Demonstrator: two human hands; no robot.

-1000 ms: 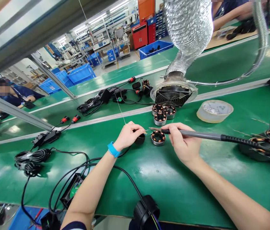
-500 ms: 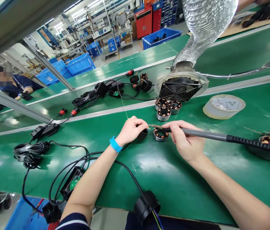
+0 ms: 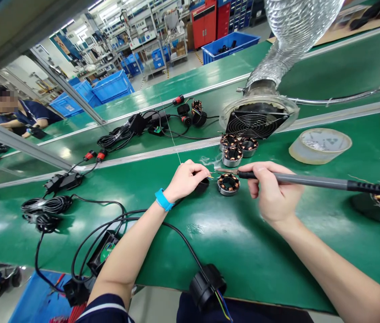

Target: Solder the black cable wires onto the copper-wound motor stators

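My left hand point(image 3: 192, 178), with a blue band at the wrist, pinches thin coloured wires point(image 3: 211, 176) whose ends stick out past the fingertips. A fine strand, which looks like solder wire point(image 3: 177, 150), runs up from the same hand. Under the fingers sits a black round housing point(image 3: 202, 185), partly hidden. My right hand point(image 3: 276, 190) grips a soldering iron point(image 3: 306, 180) by its grey handle, the tip pointing left close to the wire ends. Whether tip and wires touch I cannot tell. Pale smoke rises there. Just below the tip lies a copper-wound motor stator point(image 3: 228, 185).
Three more stators point(image 3: 232, 156) stand before the fume extractor point(image 3: 257, 124). A tape roll point(image 3: 320, 146) lies to the right. Black cables point(image 3: 46, 206) spread over the left bench, and a black cup-shaped housing point(image 3: 206, 287) hangs at the front edge. A co-worker point(image 3: 31, 112) sits far left.
My right hand and the soldering iron have shifted right, drawing the tip slightly back from my left fingertips. Smoke now shows above the tip. My left hand keeps its pinch.
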